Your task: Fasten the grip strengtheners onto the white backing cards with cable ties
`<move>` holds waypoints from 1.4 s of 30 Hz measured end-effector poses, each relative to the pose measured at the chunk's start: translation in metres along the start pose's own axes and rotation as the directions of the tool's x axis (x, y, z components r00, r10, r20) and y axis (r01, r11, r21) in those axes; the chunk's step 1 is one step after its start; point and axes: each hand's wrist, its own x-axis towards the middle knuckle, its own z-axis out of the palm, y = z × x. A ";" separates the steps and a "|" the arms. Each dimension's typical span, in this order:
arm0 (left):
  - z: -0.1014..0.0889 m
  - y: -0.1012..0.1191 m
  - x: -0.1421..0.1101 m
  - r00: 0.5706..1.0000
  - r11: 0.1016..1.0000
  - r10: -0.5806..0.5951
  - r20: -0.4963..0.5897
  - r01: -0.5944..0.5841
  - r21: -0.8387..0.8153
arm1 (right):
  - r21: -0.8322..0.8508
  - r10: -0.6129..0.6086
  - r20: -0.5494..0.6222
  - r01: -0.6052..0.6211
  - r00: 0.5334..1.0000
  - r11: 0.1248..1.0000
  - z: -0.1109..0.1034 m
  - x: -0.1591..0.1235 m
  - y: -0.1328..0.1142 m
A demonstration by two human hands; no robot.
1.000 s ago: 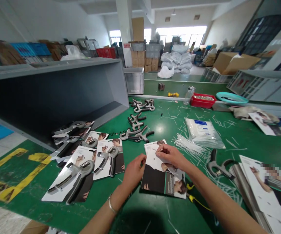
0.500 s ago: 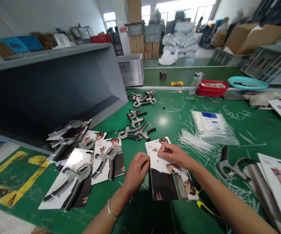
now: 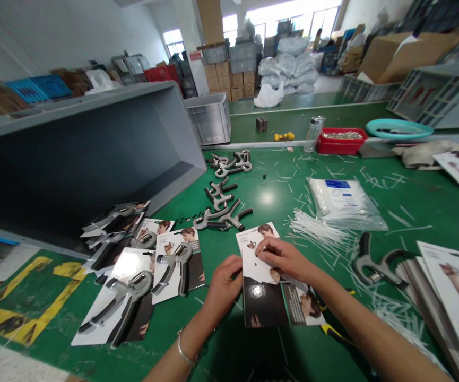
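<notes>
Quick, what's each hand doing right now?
Left hand: curled against the edge of the white-and-black cardboard display card; grip unclear.
Right hand: fingers pressed on that card, holding it.

One left hand [image 3: 223, 289] and one right hand [image 3: 287, 260] are pressing on one printed card [image 3: 261, 305] at lower centre, two carded hand grippers [image 3: 177, 265] are lying at its left, two loose grippers [image 3: 221, 218] are lying above it, and one red tray [image 3: 341, 142] and one glass jar [image 3: 314, 134] are standing at upper right.
</notes>
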 end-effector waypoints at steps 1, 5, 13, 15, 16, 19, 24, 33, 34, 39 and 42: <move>0.000 0.000 0.000 1.000 1.000 -0.018 -0.005 0.018 -0.009 | -0.019 -0.001 0.000 0.001 1.000 1.000 0.001 0.000 -0.001; 0.006 0.000 0.002 0.985 0.967 -0.170 -0.023 0.163 -0.195 | -0.055 -0.006 0.040 0.008 0.999 0.998 0.005 -0.004 -0.003; -0.011 0.010 0.001 0.934 0.769 -0.349 0.078 0.333 -0.545 | -0.260 -0.157 0.029 0.159 0.987 0.953 0.022 -0.006 -0.014; -0.014 0.008 0.001 0.924 0.775 -0.372 0.089 0.362 -0.517 | -0.323 -0.175 0.061 0.185 0.983 0.928 0.026 -0.007 -0.018; -0.015 0.007 0.001 0.923 0.788 -0.375 0.089 0.368 -0.493 | -0.350 -0.184 0.073 0.198 0.980 0.915 0.026 -0.008 -0.020; -0.011 -0.002 0.000 0.904 0.797 -0.427 0.004 0.379 -0.470 | -0.387 -0.209 0.059 0.215 0.976 0.896 0.016 -0.007 -0.022; 0.008 -0.025 -0.017 0.786 0.668 -0.596 -0.164 0.373 -0.644 | -0.642 -0.171 -0.084 0.078 0.982 0.763 -0.022 0.044 -0.011; 0.043 -0.049 -0.024 0.821 0.616 -0.569 0.056 0.470 -0.632 | -0.919 0.029 0.190 0.167 0.981 0.357 -0.005 0.187 0.012; 0.044 -0.048 -0.023 0.821 0.617 -0.566 0.079 0.485 -0.620 | -0.924 0.047 0.195 0.168 0.980 0.343 -0.005 0.192 0.011; 0.035 -0.040 -0.021 0.808 0.642 -0.533 0.251 0.579 -0.503 | -0.957 0.070 0.057 0.034 0.996 0.290 -0.054 0.177 -0.002; 0.012 -0.036 -0.020 0.811 0.746 -0.527 0.253 0.584 -0.319 | -0.951 0.024 -0.130 -0.131 0.991 0.279 -0.101 0.140 -0.020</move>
